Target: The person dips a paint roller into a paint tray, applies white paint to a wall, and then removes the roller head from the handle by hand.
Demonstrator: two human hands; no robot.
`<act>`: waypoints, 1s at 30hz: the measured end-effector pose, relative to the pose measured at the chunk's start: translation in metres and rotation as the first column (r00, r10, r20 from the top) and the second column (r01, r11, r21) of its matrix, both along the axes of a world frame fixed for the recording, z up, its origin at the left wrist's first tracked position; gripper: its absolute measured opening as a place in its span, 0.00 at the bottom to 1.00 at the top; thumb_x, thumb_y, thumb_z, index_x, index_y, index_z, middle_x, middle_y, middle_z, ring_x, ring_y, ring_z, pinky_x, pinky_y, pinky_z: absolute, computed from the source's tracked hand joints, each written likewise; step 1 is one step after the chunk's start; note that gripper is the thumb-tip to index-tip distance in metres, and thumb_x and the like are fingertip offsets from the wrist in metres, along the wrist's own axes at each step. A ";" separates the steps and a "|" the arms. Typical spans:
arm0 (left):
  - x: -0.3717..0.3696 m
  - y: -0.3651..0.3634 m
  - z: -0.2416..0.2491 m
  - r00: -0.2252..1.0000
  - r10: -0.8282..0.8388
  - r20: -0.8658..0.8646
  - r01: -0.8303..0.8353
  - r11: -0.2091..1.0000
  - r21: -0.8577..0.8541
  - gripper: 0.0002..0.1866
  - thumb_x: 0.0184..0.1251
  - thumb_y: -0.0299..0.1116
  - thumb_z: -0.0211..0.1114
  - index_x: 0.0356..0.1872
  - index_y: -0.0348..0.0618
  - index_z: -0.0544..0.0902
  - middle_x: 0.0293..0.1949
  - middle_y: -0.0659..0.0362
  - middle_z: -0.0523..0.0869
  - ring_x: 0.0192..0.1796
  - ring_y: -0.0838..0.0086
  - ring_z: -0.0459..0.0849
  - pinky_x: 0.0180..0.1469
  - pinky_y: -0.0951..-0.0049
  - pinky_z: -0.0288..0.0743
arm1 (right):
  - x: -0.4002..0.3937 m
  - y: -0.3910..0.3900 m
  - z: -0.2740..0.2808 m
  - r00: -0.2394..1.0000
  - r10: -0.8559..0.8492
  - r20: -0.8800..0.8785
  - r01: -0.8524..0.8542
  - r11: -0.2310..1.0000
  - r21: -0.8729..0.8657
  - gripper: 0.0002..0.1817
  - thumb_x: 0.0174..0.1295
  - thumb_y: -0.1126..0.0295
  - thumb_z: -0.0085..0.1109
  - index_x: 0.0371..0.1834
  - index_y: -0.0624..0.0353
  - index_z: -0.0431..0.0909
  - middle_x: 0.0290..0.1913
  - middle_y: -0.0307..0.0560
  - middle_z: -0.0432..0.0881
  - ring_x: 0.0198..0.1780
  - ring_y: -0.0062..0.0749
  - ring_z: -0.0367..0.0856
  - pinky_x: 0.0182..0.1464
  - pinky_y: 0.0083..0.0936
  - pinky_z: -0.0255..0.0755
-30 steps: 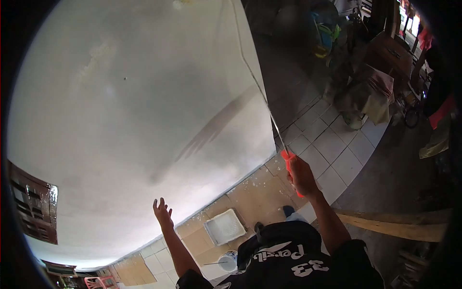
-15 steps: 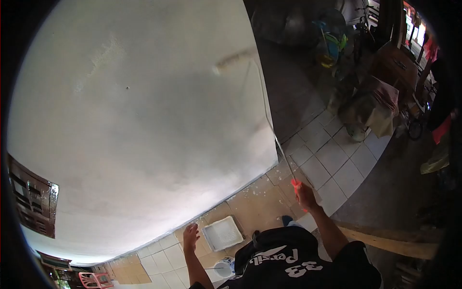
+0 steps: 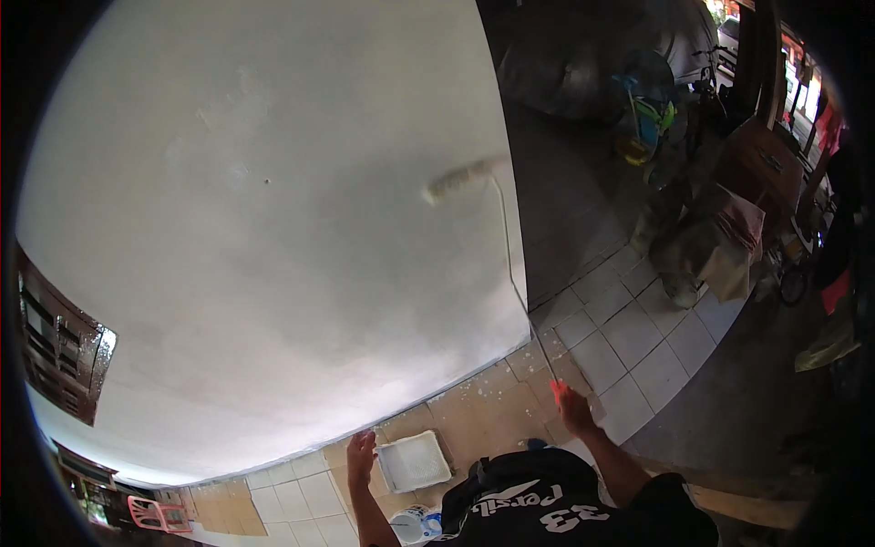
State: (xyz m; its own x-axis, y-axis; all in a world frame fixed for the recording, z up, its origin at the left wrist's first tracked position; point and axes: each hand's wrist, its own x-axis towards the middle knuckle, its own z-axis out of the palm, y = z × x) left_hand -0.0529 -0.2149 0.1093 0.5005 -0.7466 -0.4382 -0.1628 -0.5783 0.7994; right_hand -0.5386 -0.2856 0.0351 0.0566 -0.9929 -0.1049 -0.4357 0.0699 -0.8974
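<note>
My right hand (image 3: 572, 408) is wrapped around the red-orange handle of a paint roller (image 3: 461, 179). Its long wire frame runs up from my hand, and the roller head lies on the white wall (image 3: 273, 273) close to the wall's right edge. My left hand (image 3: 362, 448) is raised low in front of the wall, holding nothing, fingers loosely bent and a little apart. Just right of that hand, a white paint tray (image 3: 416, 462) rests on the floor. Below it stands a white and blue bucket (image 3: 412, 525), partly cut off by my body.
Brown sheets with paint spots (image 3: 492, 401) cover floor along the wall's foot. White tiles (image 3: 629, 319) lie to the right, leading to a cloth-draped pile (image 3: 711, 246) and a wooden cabinet (image 3: 756, 164). A pink chair (image 3: 159, 514) stands far left, below a dark window frame (image 3: 64, 351).
The roller head has moved down the wall, and my right hand has come lower with the handle. My view has shifted slightly. My left hand stays beside the tray.
</note>
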 end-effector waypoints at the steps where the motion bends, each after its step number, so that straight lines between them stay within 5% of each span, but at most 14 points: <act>1: 0.000 0.000 -0.002 1.000 0.009 0.005 -0.009 1.000 0.003 0.24 0.66 0.47 0.62 0.55 0.41 0.76 0.48 0.56 0.83 0.46 0.72 0.80 0.41 0.67 0.75 | -0.001 0.009 -0.015 0.998 -0.044 0.054 0.051 0.990 -0.131 0.30 0.70 0.42 0.36 0.55 0.56 0.75 0.21 0.41 0.74 0.24 0.30 0.76 0.29 0.30 0.70; 5: 0.005 0.003 -0.001 0.998 0.052 0.032 -0.052 0.999 0.001 0.24 0.66 0.47 0.62 0.55 0.41 0.76 0.48 0.56 0.83 0.47 0.71 0.80 0.42 0.67 0.75 | -0.005 0.002 -0.017 0.998 -0.053 0.026 0.056 0.986 -0.154 0.29 0.70 0.43 0.39 0.54 0.56 0.76 0.21 0.39 0.73 0.23 0.25 0.73 0.28 0.28 0.69; 9: -0.009 -0.009 0.006 0.998 0.057 -0.041 -0.058 0.997 -0.045 0.25 0.67 0.47 0.61 0.57 0.41 0.76 0.50 0.56 0.82 0.47 0.70 0.80 0.43 0.67 0.75 | 0.010 -0.049 0.070 0.995 -0.030 0.100 0.057 0.956 -0.286 0.29 0.71 0.44 0.39 0.57 0.57 0.75 0.21 0.38 0.72 0.23 0.21 0.72 0.27 0.26 0.68; 10: -0.012 -0.011 0.004 0.997 0.050 -0.064 -0.054 0.997 -0.060 0.25 0.67 0.47 0.61 0.57 0.41 0.76 0.51 0.56 0.82 0.48 0.70 0.80 0.44 0.67 0.75 | 0.016 -0.059 0.110 0.992 -0.018 0.123 0.048 0.969 -0.242 0.28 0.72 0.47 0.38 0.58 0.58 0.74 0.30 0.45 0.76 0.32 0.30 0.76 0.36 0.28 0.70; 12: -0.021 -0.014 -0.001 0.996 0.022 -0.081 -0.025 0.999 -0.043 0.23 0.67 0.47 0.61 0.56 0.42 0.76 0.49 0.58 0.82 0.47 0.72 0.80 0.44 0.68 0.76 | 0.030 -0.084 0.167 0.978 -0.011 0.208 0.057 0.975 -0.214 0.28 0.72 0.48 0.37 0.60 0.59 0.72 0.33 0.46 0.77 0.35 0.33 0.77 0.38 0.28 0.70; 13: -0.025 -0.016 -0.004 0.995 0.011 -0.095 -0.015 0.999 -0.038 0.23 0.67 0.47 0.61 0.56 0.42 0.76 0.49 0.58 0.82 0.47 0.72 0.80 0.44 0.68 0.76 | 0.037 -0.097 0.182 0.964 -0.012 0.266 0.075 0.971 -0.228 0.29 0.72 0.46 0.38 0.61 0.58 0.71 0.27 0.41 0.73 0.29 0.26 0.73 0.33 0.26 0.69; 17: -0.034 -0.006 -0.008 0.994 -0.030 -0.104 0.030 1.000 -0.001 0.22 0.67 0.46 0.62 0.55 0.43 0.77 0.48 0.59 0.83 0.46 0.73 0.80 0.43 0.69 0.76 | 0.038 -0.110 0.150 0.973 0.037 0.226 0.045 0.936 -0.350 0.30 0.72 0.45 0.38 0.62 0.57 0.71 0.23 0.36 0.70 0.23 0.20 0.69 0.27 0.23 0.67; 22: -0.032 0.029 -0.009 0.996 0.040 -0.076 -0.036 0.998 0.043 0.23 0.66 0.46 0.63 0.55 0.42 0.76 0.47 0.57 0.83 0.44 0.72 0.80 0.42 0.69 0.77 | 0.027 -0.032 0.022 0.999 -0.047 0.001 0.044 0.930 -0.365 0.29 0.71 0.43 0.32 0.49 0.57 0.75 0.24 0.45 0.74 0.26 0.34 0.75 0.32 0.30 0.69; 23: -0.032 0.038 -0.008 0.995 0.060 -0.076 -0.056 0.997 0.051 0.23 0.66 0.46 0.63 0.55 0.42 0.76 0.47 0.57 0.83 0.44 0.72 0.80 0.42 0.69 0.77 | 0.019 -0.014 0.003 1.000 0.010 0.021 -0.005 0.976 -0.218 0.30 0.71 0.43 0.33 0.49 0.58 0.75 0.23 0.44 0.74 0.26 0.33 0.76 0.32 0.28 0.69; 30: -0.026 0.067 -0.017 0.991 0.102 -0.083 -0.088 0.984 0.157 0.23 0.67 0.45 0.61 0.57 0.43 0.75 0.51 0.54 0.80 0.51 0.66 0.79 0.47 0.64 0.76 | 0.009 0.011 0.046 0.987 0.017 0.161 -0.013 1.000 -0.021 0.29 0.72 0.45 0.36 0.54 0.58 0.75 0.25 0.43 0.74 0.27 0.27 0.75 0.33 0.27 0.69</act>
